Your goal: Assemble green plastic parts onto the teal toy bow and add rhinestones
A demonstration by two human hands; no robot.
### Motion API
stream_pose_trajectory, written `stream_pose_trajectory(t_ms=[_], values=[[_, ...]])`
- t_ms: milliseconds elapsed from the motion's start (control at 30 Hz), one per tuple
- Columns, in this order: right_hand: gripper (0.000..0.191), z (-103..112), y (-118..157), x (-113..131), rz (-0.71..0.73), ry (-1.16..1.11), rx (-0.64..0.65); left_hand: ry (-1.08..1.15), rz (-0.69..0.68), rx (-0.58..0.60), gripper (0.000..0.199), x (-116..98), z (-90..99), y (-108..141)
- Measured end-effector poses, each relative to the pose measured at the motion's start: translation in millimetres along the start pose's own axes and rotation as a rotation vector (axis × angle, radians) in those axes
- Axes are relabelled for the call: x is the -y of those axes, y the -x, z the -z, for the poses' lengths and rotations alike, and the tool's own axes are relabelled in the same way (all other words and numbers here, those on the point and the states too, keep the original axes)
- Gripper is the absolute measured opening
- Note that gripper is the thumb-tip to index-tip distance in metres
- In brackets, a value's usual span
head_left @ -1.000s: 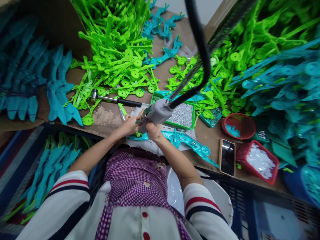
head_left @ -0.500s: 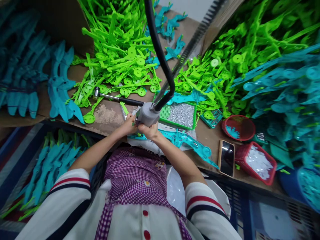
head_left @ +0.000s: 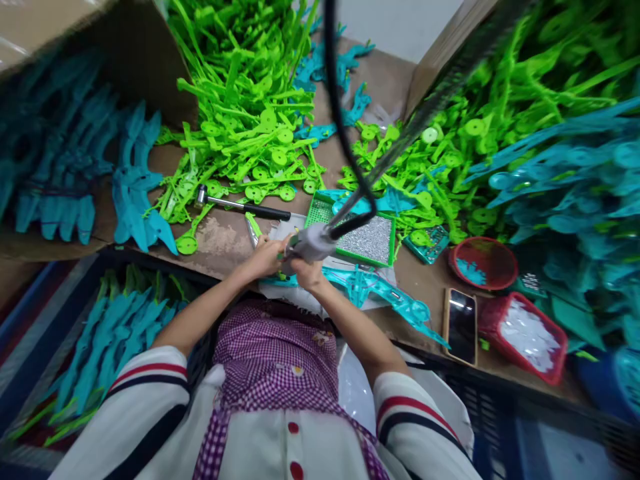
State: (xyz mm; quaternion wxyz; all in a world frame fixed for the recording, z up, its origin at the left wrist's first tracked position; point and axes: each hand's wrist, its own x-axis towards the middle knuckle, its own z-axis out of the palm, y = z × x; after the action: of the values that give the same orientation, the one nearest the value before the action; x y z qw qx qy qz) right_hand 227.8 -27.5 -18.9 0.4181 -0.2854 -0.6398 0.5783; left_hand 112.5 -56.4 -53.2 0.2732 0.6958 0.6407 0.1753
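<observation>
My right hand [head_left: 307, 272] is wrapped round a grey electric screwdriver [head_left: 314, 243], which hangs from a black cable and a coiled spring. Close beside it, my left hand [head_left: 269, 257] is closed near the screwdriver's lower end; what its fingers hold is hidden. Under both hands a long teal plastic part [head_left: 363, 287] lies across the table edge, its right end reaching toward the phone. Just behind the hands is a green tray [head_left: 393, 253] of small silvery screws. A hammer [head_left: 245, 208] with a black handle lies behind my left hand.
Bright green plastic parts [head_left: 250, 133] are heaped at the back, more teal parts [head_left: 560, 173] at the right. A phone [head_left: 461, 327], a red bowl [head_left: 505, 263] and a red basket [head_left: 557, 320] of white pieces sit at front right. A crate of teal parts [head_left: 107, 333] stands below left.
The screwdriver has tilted and shifted slightly to the right, with its cable and spring swinging right too. Both hands stay together over the teal part. The whole view has shifted a little.
</observation>
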Motion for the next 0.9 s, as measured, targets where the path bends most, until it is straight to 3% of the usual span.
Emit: stream_pose_trajectory(t_ms=[100, 233, 333, 467, 567, 667, 767, 900], values=[[0.057, 16, -1, 18, 0.006, -0.081, -0.195, -0.050, -0.024, -0.017, 0.016, -9, -5.3, 6], [0.046, 45, 2, 42, 0.082, 0.024, -0.381, -0.125, -0.079, -0.233, 0.023, -21, -20.8, 27], [0.036, 59, 11, 46, 0.092, 0.147, -0.531, -0.152, -0.194, -0.323, 0.025, -29, -32.9, 46], [0.032, 58, 20, 40, 0.068, 0.261, -0.689, -0.205, -0.259, -0.320, 0.028, -35, -40.2, 55], [0.030, 51, 13, 43, 0.042, 0.246, -0.675, -0.250, -0.199, -0.227, 0.034, -34, -37.9, 48], [0.027, 44, -6, 56, 0.055, 0.252, -0.522, -0.249, -0.192, -0.131, 0.034, -31, -31.8, 43], [0.031, 40, -18, 65, 0.116, 0.319, -0.398, -0.255, -0.178, -0.115, 0.033, -26, -24.0, 49], [0.044, 60, 10, 49, 0.100, 0.498, -0.333, -0.289, -0.123, -0.143, 0.034, -11, -11.7, 67]])
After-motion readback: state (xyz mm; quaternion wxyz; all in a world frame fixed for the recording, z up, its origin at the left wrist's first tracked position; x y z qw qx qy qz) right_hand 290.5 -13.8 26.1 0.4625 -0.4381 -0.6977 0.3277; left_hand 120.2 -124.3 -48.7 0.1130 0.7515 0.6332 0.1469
